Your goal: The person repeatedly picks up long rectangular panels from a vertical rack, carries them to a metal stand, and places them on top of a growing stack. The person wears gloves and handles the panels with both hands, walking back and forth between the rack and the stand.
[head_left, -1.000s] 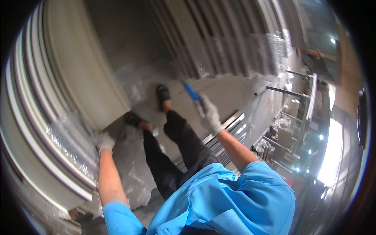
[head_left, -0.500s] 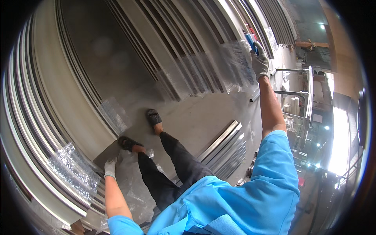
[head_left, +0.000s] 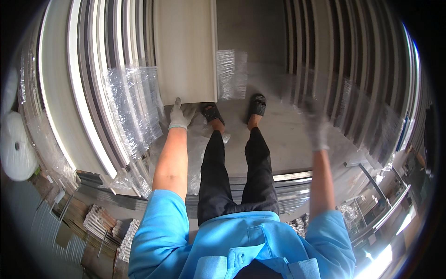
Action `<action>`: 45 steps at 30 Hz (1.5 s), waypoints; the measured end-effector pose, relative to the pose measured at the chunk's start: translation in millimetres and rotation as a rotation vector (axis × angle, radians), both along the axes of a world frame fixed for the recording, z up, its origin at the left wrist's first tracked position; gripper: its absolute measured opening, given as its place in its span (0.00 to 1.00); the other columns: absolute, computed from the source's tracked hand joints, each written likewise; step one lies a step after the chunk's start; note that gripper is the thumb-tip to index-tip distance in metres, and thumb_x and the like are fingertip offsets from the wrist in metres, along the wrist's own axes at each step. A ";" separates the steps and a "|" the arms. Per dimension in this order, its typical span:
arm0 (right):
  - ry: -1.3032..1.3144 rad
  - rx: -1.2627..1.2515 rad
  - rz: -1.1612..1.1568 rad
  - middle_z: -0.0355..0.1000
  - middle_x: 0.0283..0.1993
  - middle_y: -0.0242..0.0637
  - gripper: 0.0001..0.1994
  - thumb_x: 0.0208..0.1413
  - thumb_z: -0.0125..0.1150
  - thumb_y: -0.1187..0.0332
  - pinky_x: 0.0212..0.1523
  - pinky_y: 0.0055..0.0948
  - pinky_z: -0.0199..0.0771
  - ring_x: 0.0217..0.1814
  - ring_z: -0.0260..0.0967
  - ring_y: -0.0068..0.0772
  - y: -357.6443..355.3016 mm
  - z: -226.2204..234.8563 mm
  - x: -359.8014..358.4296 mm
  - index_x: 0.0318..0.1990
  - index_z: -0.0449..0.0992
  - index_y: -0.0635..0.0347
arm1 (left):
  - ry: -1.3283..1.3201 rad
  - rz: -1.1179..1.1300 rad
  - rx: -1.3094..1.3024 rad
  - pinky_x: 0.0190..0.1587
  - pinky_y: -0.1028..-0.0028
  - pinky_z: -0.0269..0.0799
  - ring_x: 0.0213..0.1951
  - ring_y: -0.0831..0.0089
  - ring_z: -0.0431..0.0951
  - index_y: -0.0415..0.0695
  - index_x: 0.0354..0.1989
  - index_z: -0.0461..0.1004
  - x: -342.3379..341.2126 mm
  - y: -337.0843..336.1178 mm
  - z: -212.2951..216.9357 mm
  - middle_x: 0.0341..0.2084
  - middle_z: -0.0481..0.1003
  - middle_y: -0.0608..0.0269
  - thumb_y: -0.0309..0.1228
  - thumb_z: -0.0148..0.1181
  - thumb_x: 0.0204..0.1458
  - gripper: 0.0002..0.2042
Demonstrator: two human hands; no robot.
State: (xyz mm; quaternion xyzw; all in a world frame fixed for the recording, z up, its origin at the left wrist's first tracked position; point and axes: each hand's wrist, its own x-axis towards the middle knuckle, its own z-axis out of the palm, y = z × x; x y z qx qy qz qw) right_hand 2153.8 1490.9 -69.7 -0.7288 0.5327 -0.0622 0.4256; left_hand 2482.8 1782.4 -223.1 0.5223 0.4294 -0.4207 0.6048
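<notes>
My left hand, in a pale work glove, is at the near end of a wide beige panel. Its thumb overlaps the panel's edge and its fingers are spread; whether it touches the panel I cannot tell. My right hand, also gloved, is smeared by motion over the floor, close to plastic film around the ends of the right-hand profiles. Its fingers cannot be made out. A blue object lies far right among the profiles, away from that hand.
Long profiles stand on the left, their ends wrapped in clear film. A white film roll is at far left. Metal lengths lie behind my legs. A metal frame stands at the right. Loose film lies by my left foot.
My view has swung left. My right hand has come away from the blue object at the right-hand profiles and moved inward. My left hand is now at the panel's end.
</notes>
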 end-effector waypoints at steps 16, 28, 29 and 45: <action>0.317 0.525 0.166 0.72 0.52 0.51 0.39 0.46 0.61 0.37 0.56 0.40 0.66 0.57 0.68 0.50 119.5 -148.9 231.9 0.54 0.68 0.65 | -0.495 -0.800 0.936 0.50 0.62 0.69 0.49 0.49 0.74 0.35 0.47 0.76 22.0 28.0 -33.5 0.44 0.76 0.44 0.66 0.45 0.51 0.40; 0.157 0.655 0.198 0.72 0.53 0.51 0.37 0.48 0.61 0.42 0.58 0.37 0.64 0.57 0.69 0.48 55.5 -183.7 161.7 0.57 0.68 0.63 | -1.036 -1.180 0.692 0.41 0.57 0.71 0.37 0.48 0.77 0.38 0.43 0.72 7.7 -7.0 -3.9 0.31 0.77 0.44 0.47 0.62 0.50 0.23; 0.149 0.668 0.183 0.71 0.54 0.51 0.37 0.48 0.61 0.41 0.58 0.37 0.64 0.57 0.68 0.48 53.2 -186.0 163.7 0.57 0.68 0.63 | -1.056 -1.205 0.654 0.41 0.56 0.71 0.37 0.47 0.77 0.38 0.43 0.72 12.0 -12.6 -6.5 0.31 0.77 0.44 0.46 0.61 0.51 0.22; -0.084 0.528 -0.197 0.73 0.51 0.54 0.34 0.50 0.64 0.48 0.51 0.37 0.71 0.51 0.73 0.48 119.6 -177.6 139.5 0.55 0.68 0.68 | -0.784 -1.522 0.317 0.47 0.62 0.72 0.44 0.54 0.78 0.43 0.41 0.78 -4.7 30.8 -5.3 0.38 0.78 0.48 0.32 0.59 0.52 0.11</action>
